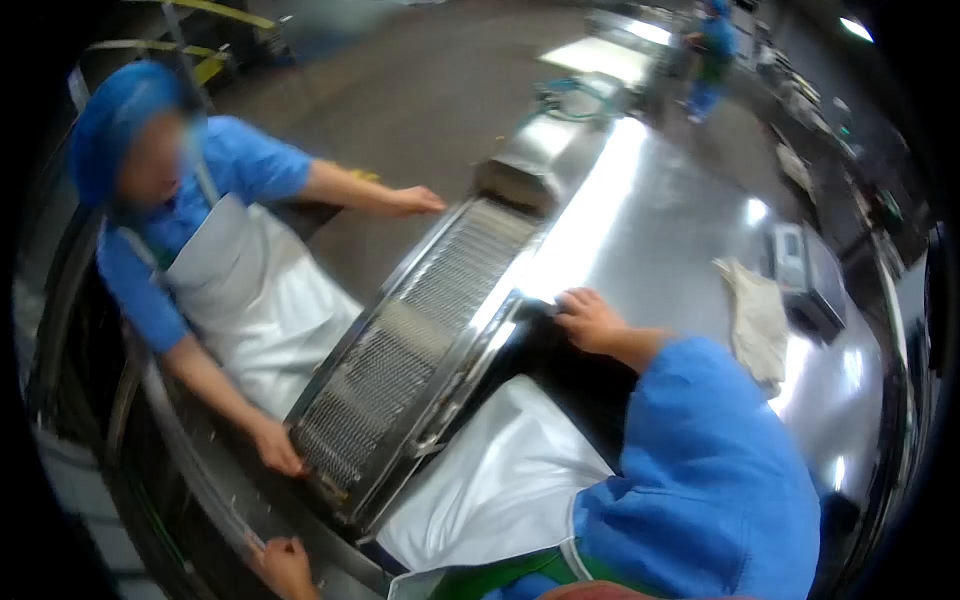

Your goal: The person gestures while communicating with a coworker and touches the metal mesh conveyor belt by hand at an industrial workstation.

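A long metal-framed mesh conveyor runs diagonally in front of my white apron. My right hand is at the near edge of the steel table, beside the conveyor's side. Its fingers are bent over the edge, with a dark part next to the fingertips. At the bottom left, my left hand is curled at a curved metal rim, below the conveyor's near end. Motion blur softens both hands, and the lower part of the left one is cut off by the frame.
Across the conveyor, a co-worker in a blue cap has one hand at each end of its far side. A cloth and a grey boxy device lie on the table. Another person stands far back.
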Demonstrator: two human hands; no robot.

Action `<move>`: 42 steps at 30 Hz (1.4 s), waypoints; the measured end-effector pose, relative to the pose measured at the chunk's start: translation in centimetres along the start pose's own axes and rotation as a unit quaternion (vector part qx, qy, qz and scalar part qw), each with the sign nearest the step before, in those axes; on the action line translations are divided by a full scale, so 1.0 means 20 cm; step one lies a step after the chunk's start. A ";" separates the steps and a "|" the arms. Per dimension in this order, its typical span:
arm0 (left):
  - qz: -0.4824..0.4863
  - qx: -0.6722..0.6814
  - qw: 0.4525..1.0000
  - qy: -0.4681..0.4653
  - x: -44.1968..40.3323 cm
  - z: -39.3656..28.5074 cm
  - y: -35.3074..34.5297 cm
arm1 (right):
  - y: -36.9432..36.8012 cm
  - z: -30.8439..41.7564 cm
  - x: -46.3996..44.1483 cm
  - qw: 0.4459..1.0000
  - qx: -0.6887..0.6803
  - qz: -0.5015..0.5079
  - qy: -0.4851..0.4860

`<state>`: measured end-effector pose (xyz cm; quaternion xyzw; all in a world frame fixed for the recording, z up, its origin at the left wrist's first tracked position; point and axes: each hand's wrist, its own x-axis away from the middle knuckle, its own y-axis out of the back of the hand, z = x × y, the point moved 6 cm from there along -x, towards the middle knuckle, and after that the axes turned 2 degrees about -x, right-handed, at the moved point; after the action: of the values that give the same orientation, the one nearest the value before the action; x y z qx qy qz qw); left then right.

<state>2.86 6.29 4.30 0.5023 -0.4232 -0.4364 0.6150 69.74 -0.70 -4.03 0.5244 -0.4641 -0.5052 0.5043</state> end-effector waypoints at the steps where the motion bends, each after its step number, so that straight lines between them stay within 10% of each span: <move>1: -0.005 0.015 1.000 -0.018 -0.03 0.05 -0.07 | 0.00 -0.01 0.00 0.999 -0.003 -0.031 -0.009; 4: -0.159 0.108 0.974 -0.117 -0.06 0.17 -0.21 | 0.04 -0.01 0.00 0.997 -0.035 -0.070 0.007; 42: -0.149 0.151 0.968 -0.132 -0.10 0.17 -0.22 | 0.08 0.03 -0.03 0.993 -0.004 -0.114 0.043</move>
<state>-1.52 6.88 0.27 0.5843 -0.4820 -0.5167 0.3992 69.19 -0.22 -2.47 0.5933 -0.3773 -0.5378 0.4653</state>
